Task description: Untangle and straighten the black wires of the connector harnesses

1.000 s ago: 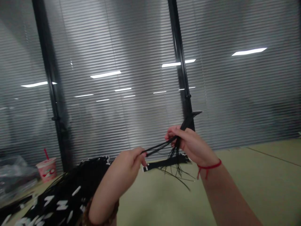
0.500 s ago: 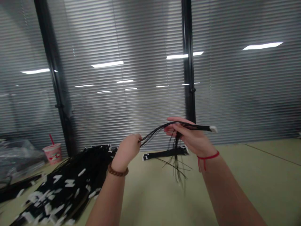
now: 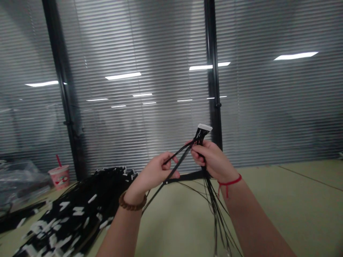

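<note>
A black wire harness [image 3: 199, 135] with a white connector [image 3: 205, 127] at its top is held up in front of me. My right hand [image 3: 210, 157] pinches the wires just below the connector. Several loose strands [image 3: 214, 203] hang from under that hand toward the table. Other strands slant down left to my left hand [image 3: 160, 169]. Its curled fingers hold one group, while another passes across the thumb, which stands apart from the index finger. Behind my hands another black wire bundle [image 3: 191, 176] lies on the table, partly hidden.
On the left of the pale green table [image 3: 289, 200] lies a large pile of black wire harnesses [image 3: 93, 192] with white connectors. A pink cup [image 3: 59, 176] with a red straw and clear plastic bags [image 3: 24, 182] stand behind it. Window blinds [image 3: 171, 117] rise at the back.
The harness has turned from nearly level to upright, its connector now pointing up. My right hand grips closer below the connector. My left hand has moved right, its thumb and index finger spreading apart.
</note>
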`<state>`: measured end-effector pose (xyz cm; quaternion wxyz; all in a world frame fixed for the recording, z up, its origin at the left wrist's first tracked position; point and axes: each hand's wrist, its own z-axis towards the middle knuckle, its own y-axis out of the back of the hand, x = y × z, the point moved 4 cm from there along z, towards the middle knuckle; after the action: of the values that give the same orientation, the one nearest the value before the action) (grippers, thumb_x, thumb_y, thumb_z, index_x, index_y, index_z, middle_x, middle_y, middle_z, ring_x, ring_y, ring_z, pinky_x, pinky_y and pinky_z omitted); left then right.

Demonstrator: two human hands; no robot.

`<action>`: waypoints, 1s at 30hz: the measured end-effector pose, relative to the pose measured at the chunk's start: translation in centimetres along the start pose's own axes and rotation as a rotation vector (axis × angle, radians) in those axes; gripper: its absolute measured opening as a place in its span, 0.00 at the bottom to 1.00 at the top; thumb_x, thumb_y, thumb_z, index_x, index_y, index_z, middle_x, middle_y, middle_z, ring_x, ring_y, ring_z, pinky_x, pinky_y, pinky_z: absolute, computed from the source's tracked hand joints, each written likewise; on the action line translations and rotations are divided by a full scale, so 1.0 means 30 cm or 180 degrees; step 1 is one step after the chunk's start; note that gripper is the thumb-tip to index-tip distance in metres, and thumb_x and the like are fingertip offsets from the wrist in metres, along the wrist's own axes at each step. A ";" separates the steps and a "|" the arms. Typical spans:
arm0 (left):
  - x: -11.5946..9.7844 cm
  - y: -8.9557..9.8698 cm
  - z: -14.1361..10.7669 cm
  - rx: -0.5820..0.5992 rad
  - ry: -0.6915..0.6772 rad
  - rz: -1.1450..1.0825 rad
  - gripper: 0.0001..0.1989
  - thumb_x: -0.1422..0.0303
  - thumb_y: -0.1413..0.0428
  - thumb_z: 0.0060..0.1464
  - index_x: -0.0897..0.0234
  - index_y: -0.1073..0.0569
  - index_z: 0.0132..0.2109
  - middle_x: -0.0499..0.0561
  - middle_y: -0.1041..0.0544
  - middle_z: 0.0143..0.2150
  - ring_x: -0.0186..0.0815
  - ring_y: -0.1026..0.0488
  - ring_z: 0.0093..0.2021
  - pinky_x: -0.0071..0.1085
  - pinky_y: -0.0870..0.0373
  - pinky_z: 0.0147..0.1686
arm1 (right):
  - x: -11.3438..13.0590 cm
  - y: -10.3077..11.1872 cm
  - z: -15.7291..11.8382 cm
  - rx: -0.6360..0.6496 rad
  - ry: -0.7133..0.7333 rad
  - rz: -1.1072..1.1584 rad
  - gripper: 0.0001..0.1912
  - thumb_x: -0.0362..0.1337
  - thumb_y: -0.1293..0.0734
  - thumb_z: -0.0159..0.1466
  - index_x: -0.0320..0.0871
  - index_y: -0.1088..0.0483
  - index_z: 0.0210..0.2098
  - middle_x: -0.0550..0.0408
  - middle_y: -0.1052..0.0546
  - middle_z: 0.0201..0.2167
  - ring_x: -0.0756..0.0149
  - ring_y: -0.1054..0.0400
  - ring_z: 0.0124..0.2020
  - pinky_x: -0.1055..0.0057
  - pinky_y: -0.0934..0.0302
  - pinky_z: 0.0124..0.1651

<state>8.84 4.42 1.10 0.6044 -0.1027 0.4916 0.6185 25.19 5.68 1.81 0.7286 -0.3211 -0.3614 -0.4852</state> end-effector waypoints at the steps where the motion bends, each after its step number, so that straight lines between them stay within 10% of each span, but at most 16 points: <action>1: 0.003 0.003 -0.002 -0.0046 0.0002 -0.0166 0.18 0.58 0.38 0.46 0.65 0.31 0.39 0.38 0.49 0.21 0.25 0.53 0.19 0.22 0.50 0.19 | 0.005 0.012 0.001 -0.0019 0.0028 0.0011 0.06 0.34 0.38 0.66 0.36 0.35 0.37 0.65 0.41 0.20 0.83 0.51 0.15 0.85 0.56 0.14; 5: 0.040 0.004 0.012 -0.0348 0.0040 -0.0853 0.30 0.43 0.58 0.55 0.68 0.29 0.38 0.41 0.45 0.21 0.25 0.51 0.17 0.22 0.53 0.15 | 0.011 0.033 -0.001 -0.0037 0.0072 -0.0059 0.05 0.32 0.37 0.65 0.36 0.35 0.35 0.66 0.43 0.19 0.83 0.53 0.14 0.85 0.59 0.13; 11: 0.061 0.039 0.040 -0.1155 -0.0216 -0.1780 0.19 0.53 0.45 0.54 0.66 0.29 0.39 0.49 0.30 0.33 0.28 0.36 0.28 0.23 0.36 0.27 | 0.004 0.012 -0.004 -0.0011 -0.0032 -0.0359 0.09 0.38 0.38 0.66 0.36 0.34 0.39 0.65 0.41 0.20 0.83 0.52 0.14 0.84 0.58 0.14; 16: 0.007 0.036 0.014 -0.0683 -0.0130 -0.2428 0.17 0.64 0.44 0.56 0.62 0.33 0.51 0.47 0.27 0.28 0.25 0.36 0.21 0.20 0.39 0.19 | -0.011 0.035 0.017 -0.0500 0.0216 -0.0976 0.13 0.41 0.40 0.68 0.37 0.34 0.44 0.61 0.34 0.25 0.80 0.44 0.18 0.81 0.47 0.19; 23: -0.001 0.018 -0.009 0.0197 0.0071 -0.2763 0.23 0.86 0.50 0.45 0.72 0.29 0.49 0.61 0.25 0.51 0.38 0.26 0.47 0.33 0.32 0.50 | -0.020 0.055 0.025 -0.0752 0.0747 -0.1900 0.11 0.40 0.36 0.65 0.37 0.31 0.35 0.56 0.29 0.32 0.70 0.33 0.33 0.69 0.36 0.37; 30: -0.023 -0.034 -0.042 0.1120 0.0157 -0.2838 0.18 0.82 0.46 0.41 0.69 0.24 0.41 0.60 0.25 0.48 0.42 0.23 0.36 0.43 0.25 0.37 | 0.012 0.036 0.017 -0.0536 0.1151 -0.1910 0.10 0.38 0.36 0.65 0.37 0.30 0.39 0.53 0.27 0.36 0.68 0.31 0.37 0.65 0.35 0.42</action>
<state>9.30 2.84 0.47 0.8071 -0.2143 0.5110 0.2038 26.20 6.27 2.24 0.5768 -0.1686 -0.2636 -0.7546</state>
